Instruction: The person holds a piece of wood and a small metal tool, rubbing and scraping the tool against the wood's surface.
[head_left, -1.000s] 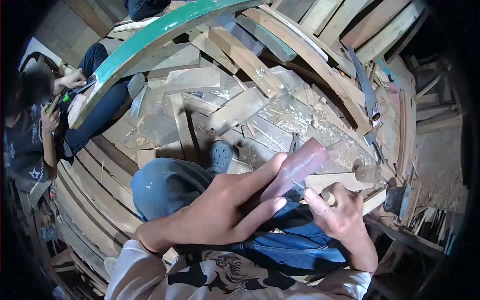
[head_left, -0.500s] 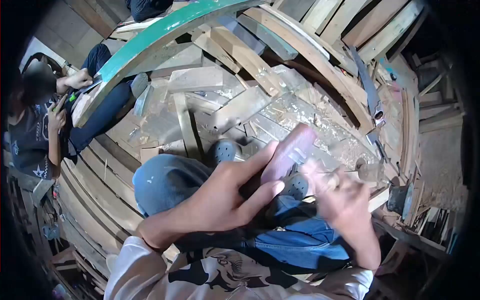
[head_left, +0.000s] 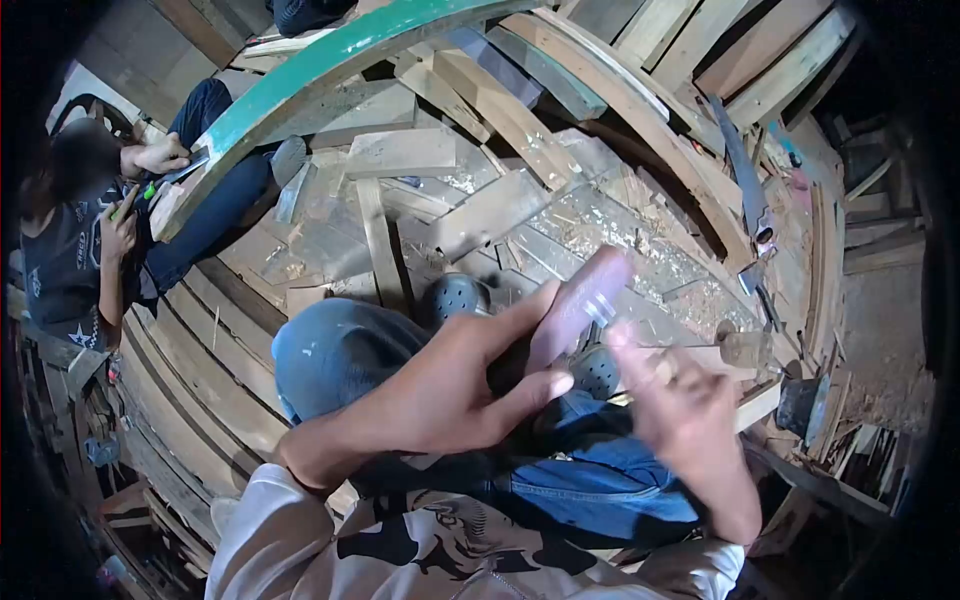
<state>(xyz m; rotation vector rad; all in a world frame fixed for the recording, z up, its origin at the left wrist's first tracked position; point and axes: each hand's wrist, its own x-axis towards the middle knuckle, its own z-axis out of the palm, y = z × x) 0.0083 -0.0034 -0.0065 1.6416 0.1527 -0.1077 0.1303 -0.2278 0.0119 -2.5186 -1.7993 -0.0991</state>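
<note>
Head view. Landmark: the reddish block (head_left: 582, 298).

- Left hand (head_left: 470, 385) gripped the block's lower end, forefinger laid along its left edge, thumb pressed under it. The block was tilted, upper end free over the plank floor (head_left: 600, 225).
- Right hand (head_left: 690, 420) was just right of and below the block and motion-blurred, so I could not tell its grip.
- Open room above and to the right of the block, over shavings.
- Close in: one grey clog (head_left: 460, 297) just left of the block, a second clog (head_left: 597, 371) directly below it, and the jeans knee (head_left: 335, 355) further left.
- The green curved beam (head_left: 320, 70) and another person (head_left: 80, 240) were well apart, upper left.
- Against 1.0 s earlier, the block had hardly shifted. The right hand, sharp then, had blurred and sat slightly lower.
</note>
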